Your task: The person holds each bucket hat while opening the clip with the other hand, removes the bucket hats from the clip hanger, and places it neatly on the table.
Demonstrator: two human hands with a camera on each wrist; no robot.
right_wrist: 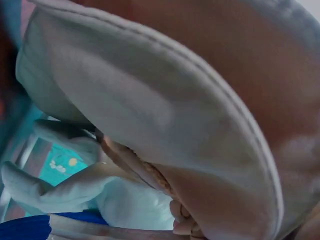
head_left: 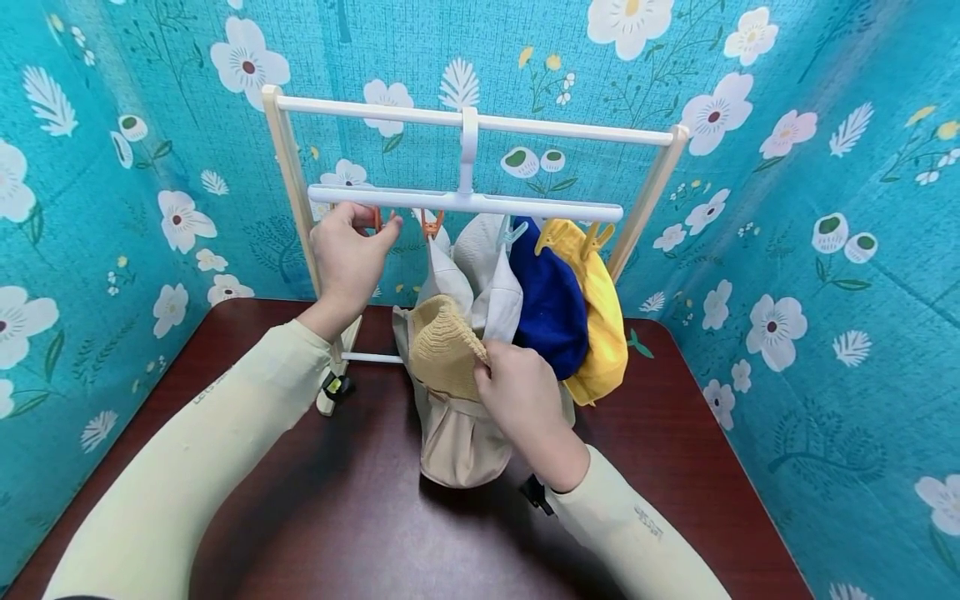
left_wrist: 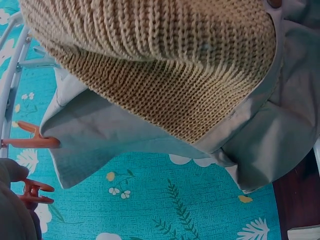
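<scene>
My left hand (head_left: 351, 250) is raised under the left end of the white hanger (head_left: 390, 198). Its fingers pinch an orange clip (left_wrist: 37, 192). Lower down, in front of the hanging hats, my right hand (head_left: 525, 396) grips the edge of a beige hat (head_left: 461, 442) with a tan knitted part (head_left: 446, 342). A second orange clip (head_left: 432, 223) and a light blue clip (head_left: 512, 232) hold a white hat (head_left: 498, 300). Right of it hang a blue hat (head_left: 547, 300) and a yellow hat (head_left: 603, 342) with yellow clips (head_left: 596, 240). Most right fingertips are hidden.
The hanger hooks over the top bar (head_left: 570, 132) of a wooden rack, whose side posts (head_left: 651, 204) stand at both ends. Below is a dark red-brown table (head_left: 345, 500). A blue floral cloth (head_left: 847, 333) surrounds it at the back and sides.
</scene>
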